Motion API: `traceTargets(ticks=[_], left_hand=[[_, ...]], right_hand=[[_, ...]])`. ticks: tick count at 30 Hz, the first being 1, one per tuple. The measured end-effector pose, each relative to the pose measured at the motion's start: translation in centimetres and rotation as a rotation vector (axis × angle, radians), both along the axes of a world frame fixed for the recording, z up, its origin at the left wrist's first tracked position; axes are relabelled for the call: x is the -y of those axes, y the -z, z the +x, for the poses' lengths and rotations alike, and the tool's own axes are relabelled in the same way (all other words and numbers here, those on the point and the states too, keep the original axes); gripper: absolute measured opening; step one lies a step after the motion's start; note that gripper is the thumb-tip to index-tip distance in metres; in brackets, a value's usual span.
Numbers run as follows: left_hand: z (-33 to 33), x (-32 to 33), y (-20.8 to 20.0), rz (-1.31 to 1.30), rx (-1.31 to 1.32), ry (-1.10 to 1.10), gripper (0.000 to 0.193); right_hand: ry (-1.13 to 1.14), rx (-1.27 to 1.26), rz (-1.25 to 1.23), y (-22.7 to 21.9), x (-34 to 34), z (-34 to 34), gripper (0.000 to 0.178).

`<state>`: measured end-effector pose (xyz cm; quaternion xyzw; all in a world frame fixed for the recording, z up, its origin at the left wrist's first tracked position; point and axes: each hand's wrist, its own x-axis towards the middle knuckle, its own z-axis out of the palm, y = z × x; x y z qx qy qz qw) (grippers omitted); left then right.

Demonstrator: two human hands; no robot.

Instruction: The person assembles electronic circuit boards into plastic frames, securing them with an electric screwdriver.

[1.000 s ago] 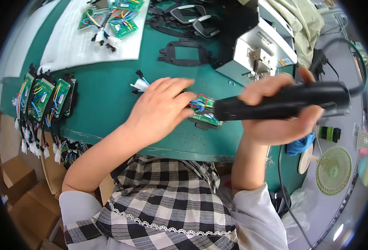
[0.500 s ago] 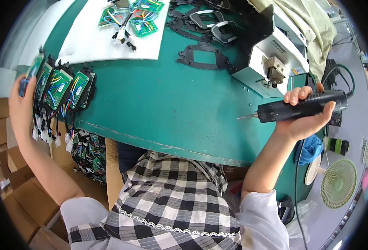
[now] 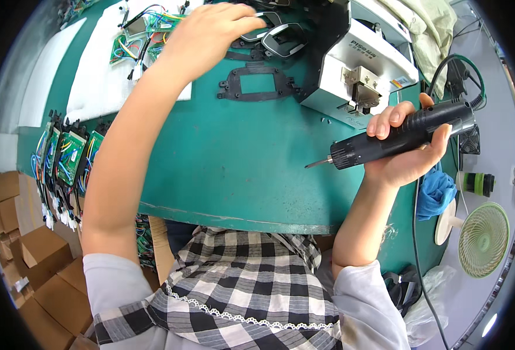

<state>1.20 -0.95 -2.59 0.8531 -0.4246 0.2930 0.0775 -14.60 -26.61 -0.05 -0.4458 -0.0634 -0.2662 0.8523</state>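
Note:
My left hand (image 3: 213,35) reaches across the far side of the table, its fingers stretched out and nothing seen in them. Just by its fingertips lie grey-rimmed black plastic frames (image 3: 285,39). A flat black bracket (image 3: 257,83) with a square opening rests nearer me. Gripped in my right hand (image 3: 406,151) is a black electric screwdriver (image 3: 406,134), its bit pointing left above the table. Green circuit boards (image 3: 119,49) with coloured wires lie on a white foam sheet (image 3: 103,87), partly behind my left forearm. Wired boards on black brackets (image 3: 70,154) stand in a row at the left edge.
A silver and black screw feeder (image 3: 356,70) stands at the back right, with loose screws (image 3: 325,120) before it. The screwdriver's cable (image 3: 416,245) hangs down on the right. A green fan (image 3: 483,239) and blue cloth (image 3: 436,194) are at the right; cardboard boxes (image 3: 41,251) sit lower left.
My left hand has left the row of boards at the left edge, let go of a board there, and swung to the far middle. The screwdriver has shifted slightly left in my right hand.

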Motion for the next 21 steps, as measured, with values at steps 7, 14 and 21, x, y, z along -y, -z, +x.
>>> traceTargets(ticks=[7, 14, 21], left_hand=[[3.8, 3.4, 2.6, -0.030, -0.185, 0.213, 0.031], [-4.0, 3.4, 0.1, -1.005, -0.611, 0.136, 0.024], [-12.3, 5.3, 1.9, -0.010, -0.689, 0.290, 0.026]], right_hand=[[0.002, -0.037, 0.007, 0.0, 1.7, -0.3, 0.055], [-0.158, 0.105, 0.068, -0.7, 3.0, -0.7, 0.058], [-0.428, 0.268, 0.112, -0.8, 5.8, -1.0, 0.066]])
